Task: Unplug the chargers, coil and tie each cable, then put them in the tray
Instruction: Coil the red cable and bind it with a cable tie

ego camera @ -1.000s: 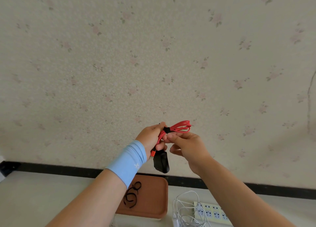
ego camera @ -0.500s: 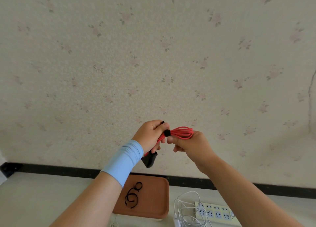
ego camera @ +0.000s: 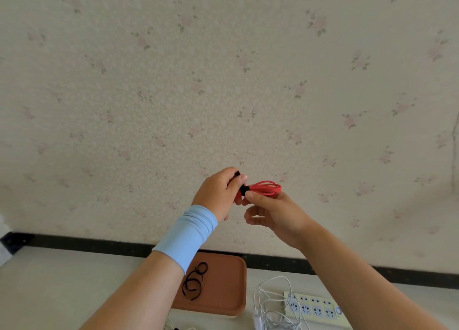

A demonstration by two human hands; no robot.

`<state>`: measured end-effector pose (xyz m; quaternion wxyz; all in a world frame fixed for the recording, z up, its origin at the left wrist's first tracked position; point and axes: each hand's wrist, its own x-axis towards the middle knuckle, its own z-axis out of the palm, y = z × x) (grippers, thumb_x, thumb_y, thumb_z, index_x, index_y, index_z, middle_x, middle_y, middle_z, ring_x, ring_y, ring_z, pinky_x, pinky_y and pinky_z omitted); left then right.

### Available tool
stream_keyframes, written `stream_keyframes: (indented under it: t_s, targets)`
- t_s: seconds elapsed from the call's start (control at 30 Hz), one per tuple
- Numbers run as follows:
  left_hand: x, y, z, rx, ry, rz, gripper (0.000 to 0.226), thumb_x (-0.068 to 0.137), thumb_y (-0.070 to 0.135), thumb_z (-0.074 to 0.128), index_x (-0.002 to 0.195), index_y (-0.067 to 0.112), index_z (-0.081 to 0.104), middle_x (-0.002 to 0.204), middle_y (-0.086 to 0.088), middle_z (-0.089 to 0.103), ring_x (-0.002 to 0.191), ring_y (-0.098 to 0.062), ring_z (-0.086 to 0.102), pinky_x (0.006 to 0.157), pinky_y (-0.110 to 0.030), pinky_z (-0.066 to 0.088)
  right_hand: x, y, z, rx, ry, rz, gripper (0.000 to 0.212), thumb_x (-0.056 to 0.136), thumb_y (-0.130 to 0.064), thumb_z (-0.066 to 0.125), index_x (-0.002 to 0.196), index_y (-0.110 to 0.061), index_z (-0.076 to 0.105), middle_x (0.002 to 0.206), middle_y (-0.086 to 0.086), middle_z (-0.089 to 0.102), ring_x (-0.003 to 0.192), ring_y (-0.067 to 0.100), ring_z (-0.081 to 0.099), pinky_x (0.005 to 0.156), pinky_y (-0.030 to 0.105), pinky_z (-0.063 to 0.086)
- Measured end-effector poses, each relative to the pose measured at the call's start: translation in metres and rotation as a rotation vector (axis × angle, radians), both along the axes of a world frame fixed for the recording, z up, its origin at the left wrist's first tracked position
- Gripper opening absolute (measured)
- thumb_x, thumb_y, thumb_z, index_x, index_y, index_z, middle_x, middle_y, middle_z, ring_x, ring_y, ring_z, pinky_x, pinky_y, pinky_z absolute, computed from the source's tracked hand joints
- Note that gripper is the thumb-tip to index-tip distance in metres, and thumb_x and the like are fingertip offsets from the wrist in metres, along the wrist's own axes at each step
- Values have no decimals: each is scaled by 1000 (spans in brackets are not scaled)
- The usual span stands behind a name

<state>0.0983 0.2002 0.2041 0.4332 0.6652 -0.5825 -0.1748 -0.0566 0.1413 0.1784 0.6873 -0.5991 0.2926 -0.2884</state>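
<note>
Nearest, on the pale table [ego camera: 62, 280], lie 1 loose tangle of white cable [ego camera: 270, 302] and 1 white power strip [ego camera: 315, 307], the cable partly over the strip's left end. Just left of them sits 1 brown tray [ego camera: 231, 292] holding a few black tie loops [ego camera: 195, 281] (they overlap, so the exact count cannot be told).

Above the tray, 2 hands are raised against the flowered wall [ego camera: 223, 81], holding 1 coiled red cable [ego camera: 267, 187] between them, well clear of the tray. The left hand [ego camera: 218, 193], with 1 light blue sleeve band [ego camera: 188, 232] at the wrist, is clenched round the coil's left end, thumb on top. The right hand [ego camera: 275, 212] pinches the coil beside the 1 black tie [ego camera: 245, 190] wrapped around it, its other fingers loosely curled.
</note>
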Motion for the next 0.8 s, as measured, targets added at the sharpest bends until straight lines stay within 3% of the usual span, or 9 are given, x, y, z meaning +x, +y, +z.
stream_keyframes:
  t_s: [0.13,0.23,0.37,0.47,0.57,0.67,0.8]
  targets:
    - [8,-3,-6,115,-97,-13,28,103,35,37,88,18,53,74,0,69,37,-15,47,43,-27,45,4,-3,-4,-35,226,-190,41,80,-36,83,115,-22,68,107,0,74,88,17,72,90,40,60]
    - [13,-3,-10,183,-160,-41,30,103,38,38,86,18,53,74,2,70,38,-18,52,48,-31,49,5,-4,-9,-293,317,-301,58,73,-32,89,122,-34,58,111,-11,66,97,9,68,82,28,57]
    - [12,-1,-7,240,-118,-114,29,102,37,43,87,16,57,75,1,73,46,-26,65,55,-34,54,0,-7,-9,-565,360,-173,22,81,-20,83,99,-29,74,93,-14,75,87,1,70,81,24,57]
    - [15,0,-3,309,9,-173,30,100,33,52,92,6,62,77,-3,75,57,-31,71,64,-39,58,-3,-8,-14,-676,404,-99,17,85,-17,79,97,-28,73,88,-15,75,85,-1,70,80,21,56]
    - [22,3,-1,371,121,-224,25,94,28,63,91,4,69,78,-2,77,67,-26,74,70,-34,61,-6,-11,-15,-770,392,-58,17,83,-14,80,91,-27,72,85,-16,73,84,3,69,80,22,56]
    - [28,3,-4,412,29,-247,15,87,28,72,88,13,77,78,1,77,76,-18,74,79,-31,60,-9,-13,-16,-846,381,4,18,81,-10,81,89,-24,72,87,-12,72,86,5,69,82,24,56]
    - [33,4,-7,417,-43,-221,11,84,33,74,81,23,78,73,6,75,70,-9,68,74,-22,55,-3,-8,-22,-1072,354,4,18,79,-11,83,87,-24,72,85,-15,67,84,6,61,76,22,51]
